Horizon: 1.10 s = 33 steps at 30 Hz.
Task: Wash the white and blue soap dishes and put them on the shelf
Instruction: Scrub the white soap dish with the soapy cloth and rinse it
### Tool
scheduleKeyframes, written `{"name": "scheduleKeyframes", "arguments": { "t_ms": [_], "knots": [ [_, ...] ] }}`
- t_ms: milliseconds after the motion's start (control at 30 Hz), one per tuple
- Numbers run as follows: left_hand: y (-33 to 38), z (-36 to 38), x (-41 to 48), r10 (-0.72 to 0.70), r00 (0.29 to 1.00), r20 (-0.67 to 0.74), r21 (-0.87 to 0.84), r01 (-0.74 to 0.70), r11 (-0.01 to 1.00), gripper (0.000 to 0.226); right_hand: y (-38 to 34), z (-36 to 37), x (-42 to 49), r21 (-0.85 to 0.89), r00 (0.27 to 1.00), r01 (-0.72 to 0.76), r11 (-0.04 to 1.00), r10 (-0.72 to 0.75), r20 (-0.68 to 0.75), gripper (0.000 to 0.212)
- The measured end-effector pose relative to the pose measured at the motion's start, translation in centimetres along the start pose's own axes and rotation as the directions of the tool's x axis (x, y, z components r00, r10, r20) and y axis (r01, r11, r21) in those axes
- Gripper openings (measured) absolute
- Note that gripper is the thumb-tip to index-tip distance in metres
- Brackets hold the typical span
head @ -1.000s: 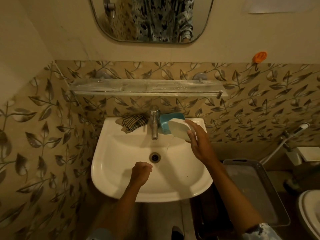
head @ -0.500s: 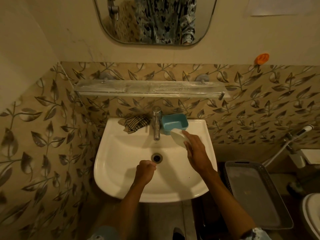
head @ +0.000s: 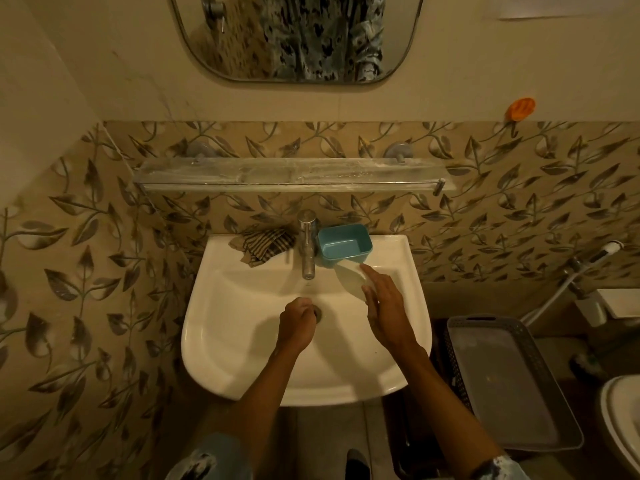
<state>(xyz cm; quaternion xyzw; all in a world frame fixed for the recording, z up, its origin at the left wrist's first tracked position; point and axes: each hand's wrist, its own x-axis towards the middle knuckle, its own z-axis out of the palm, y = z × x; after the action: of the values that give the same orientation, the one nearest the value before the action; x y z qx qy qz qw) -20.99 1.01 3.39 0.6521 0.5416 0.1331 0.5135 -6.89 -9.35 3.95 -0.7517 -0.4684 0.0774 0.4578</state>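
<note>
My right hand holds the white soap dish over the right side of the basin, just below the blue soap dish, which sits on the basin's back ledge immediately right of the tap. My right fingers are extended and laid along the white dish's near edge; the thumb is hidden, so I cannot confirm how firmly it is clamped. My left hand is curled into a closed fist over the drain; whether it holds anything I cannot tell. No water stream is visible at the spout. A striped cloth lies on the ledge left of the tap. The shelf above the basin is bare.

Assessment: the white dish is at the washing stage; the blue one appears untouched.

Recommendations: bring the dish under the spout rather than beside it, hollow side up, then tip it to drain into the basin. Wet plastic is likely slippery, so grip by the rim on both sides. Keep clear of the blue dish to avoid knocking it off the ledge.
</note>
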Motion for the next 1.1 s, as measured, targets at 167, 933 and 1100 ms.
{"name": "scheduleKeyframes", "arguments": {
  "t_ms": [167,933,1100],
  "knots": [
    [1.4,-0.2,0.7,0.052,0.995,0.084,-0.012,-0.051,0.999,0.044,-0.5,0.2,-1.1,0.419,0.958,-0.26,0.87,0.287,-0.002,0.029],
    [2.1,-8.1,19.5,0.408,0.911,0.06,0.767,-0.303,0.565,0.063,2.3,2.8,0.0,0.589,0.571,-0.626,-0.512,0.214,0.792,0.07],
    [0.9,-7.1,24.2,0.463,0.862,0.206,0.841,-0.398,0.367,0.058,4.1,1.8,0.1,0.585,0.54,-0.628,-0.514,0.254,0.803,0.064]
  ]
}}
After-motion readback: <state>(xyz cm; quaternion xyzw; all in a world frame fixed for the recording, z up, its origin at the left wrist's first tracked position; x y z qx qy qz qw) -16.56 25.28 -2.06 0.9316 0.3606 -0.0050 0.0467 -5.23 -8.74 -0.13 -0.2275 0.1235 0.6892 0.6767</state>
